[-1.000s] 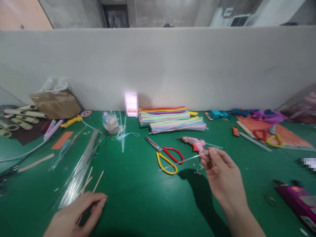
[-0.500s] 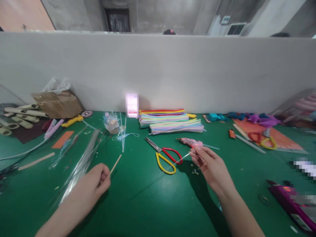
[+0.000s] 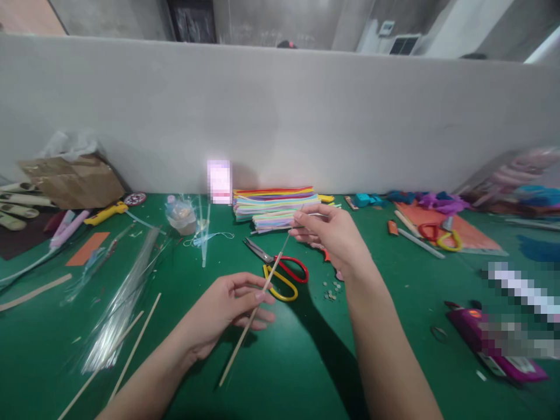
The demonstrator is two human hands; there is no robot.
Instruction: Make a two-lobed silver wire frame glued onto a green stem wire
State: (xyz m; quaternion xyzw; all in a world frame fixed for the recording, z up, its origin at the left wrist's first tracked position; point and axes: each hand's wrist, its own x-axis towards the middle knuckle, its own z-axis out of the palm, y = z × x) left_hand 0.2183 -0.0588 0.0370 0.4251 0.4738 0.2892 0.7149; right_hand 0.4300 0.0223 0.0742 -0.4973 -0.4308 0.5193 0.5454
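Note:
My left hand (image 3: 238, 300) pinches a thin wooden stick (image 3: 235, 356) between thumb and fingers, the other fingers spread loosely beneath it. The stick slants from lower left up toward my right hand (image 3: 332, 233). That hand is closed on a fine, thin strand (image 3: 286, 240), whose lower end meets or overlaps the stick's upper tip; whether they touch, I cannot tell. Just behind the stick lie scissors (image 3: 261, 251) with one red and one yellow handle. My right hand mostly hides a pink glue gun (image 3: 339, 275). Small round pieces (image 3: 331, 291) are scattered near my right wrist.
Bundled pipe cleaners (image 3: 273, 204) lie at the back against the grey partition (image 3: 262, 116). At left are clear plastic strips (image 3: 118, 309), loose wooden sticks (image 3: 139, 341), a cup (image 3: 181, 219) and a cardboard box (image 3: 72, 181). A purple device (image 3: 466, 332) and another pair of scissors (image 3: 450, 240) are at right.
My left hand has moved right and up with the wooden stick, to the middle. My right hand has moved left and up with the strand, now covering the glue gun. The view has shifted slightly right.

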